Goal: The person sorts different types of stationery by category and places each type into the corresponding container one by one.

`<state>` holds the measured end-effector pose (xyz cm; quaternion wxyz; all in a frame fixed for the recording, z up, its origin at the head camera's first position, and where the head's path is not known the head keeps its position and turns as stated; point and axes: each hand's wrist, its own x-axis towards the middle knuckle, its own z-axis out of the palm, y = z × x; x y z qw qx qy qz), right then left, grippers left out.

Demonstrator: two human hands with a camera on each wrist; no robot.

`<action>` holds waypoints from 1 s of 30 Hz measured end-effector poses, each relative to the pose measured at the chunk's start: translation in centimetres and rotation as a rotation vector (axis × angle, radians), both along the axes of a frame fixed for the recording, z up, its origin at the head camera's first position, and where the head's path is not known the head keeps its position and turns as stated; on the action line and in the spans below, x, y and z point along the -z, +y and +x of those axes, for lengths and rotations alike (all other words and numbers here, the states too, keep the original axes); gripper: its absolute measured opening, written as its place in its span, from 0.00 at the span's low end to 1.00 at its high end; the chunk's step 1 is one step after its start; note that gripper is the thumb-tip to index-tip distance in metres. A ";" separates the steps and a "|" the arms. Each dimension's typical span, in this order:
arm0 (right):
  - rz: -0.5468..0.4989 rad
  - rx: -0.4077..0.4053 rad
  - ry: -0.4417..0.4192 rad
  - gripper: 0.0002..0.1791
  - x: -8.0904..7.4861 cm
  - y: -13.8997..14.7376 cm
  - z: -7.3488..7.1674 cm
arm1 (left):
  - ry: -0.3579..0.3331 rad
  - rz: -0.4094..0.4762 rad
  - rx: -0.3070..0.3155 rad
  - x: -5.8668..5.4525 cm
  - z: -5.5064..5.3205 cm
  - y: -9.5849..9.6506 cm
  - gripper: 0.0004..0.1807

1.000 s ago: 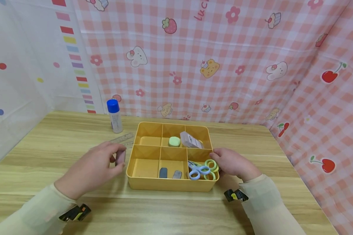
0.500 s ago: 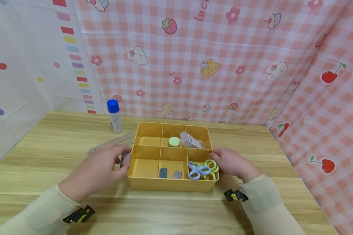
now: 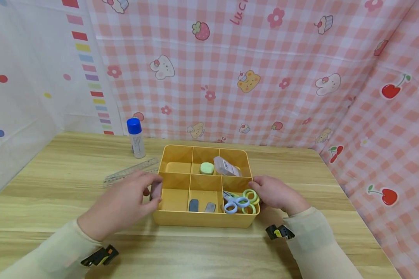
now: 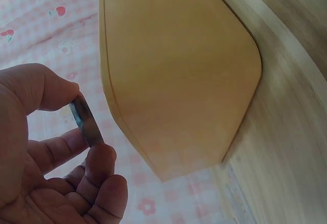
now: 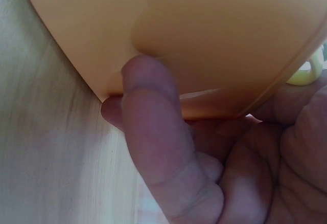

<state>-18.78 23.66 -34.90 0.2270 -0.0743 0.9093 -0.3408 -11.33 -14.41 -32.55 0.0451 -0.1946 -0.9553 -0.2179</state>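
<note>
My left hand (image 3: 123, 203) pinches a small flat grey piece (image 4: 86, 119) between thumb and fingers, over the left wall of a yellow organizer box (image 3: 206, 220). On the right, my right hand (image 3: 277, 193) grips the box's side wall, its thumb at the rim and fingers against the outside (image 5: 150, 116). Inside the front right compartment lie blue-handled scissors (image 3: 231, 204) and green-handled scissors (image 3: 254, 197). The front middle one holds a dark grey piece (image 3: 193, 205) and a lighter grey piece (image 3: 210, 207). Nothing shows in the front left compartment.
A pale green rounded block (image 3: 206, 168) and a clear plastic case (image 3: 226, 166) sit in the back compartments. Behind my left hand, clear rulers (image 3: 130, 170) lie on the wooden table (image 3: 209, 252). A blue-capped bottle (image 3: 137, 141) stands at the back left.
My left hand has moved right with the flat grey piece, from beside the box to over its left rim. The right hand and the box have stayed in place.
</note>
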 end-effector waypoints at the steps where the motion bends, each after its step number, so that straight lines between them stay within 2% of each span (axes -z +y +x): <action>1: 0.001 0.000 0.001 0.23 0.0 0.0 0.0 | -0.009 0.002 0.001 0.0 0.0 0.1 0.19; 15: 0.008 -0.002 0.002 0.23 -0.1 0.0 0.0 | -0.042 0.027 0.032 0.1 0.1 1.4 0.13; 30: 0.011 -0.006 0.001 0.23 0.0 0.1 -0.1 | -0.032 0.027 0.042 0.3 0.1 2.2 0.07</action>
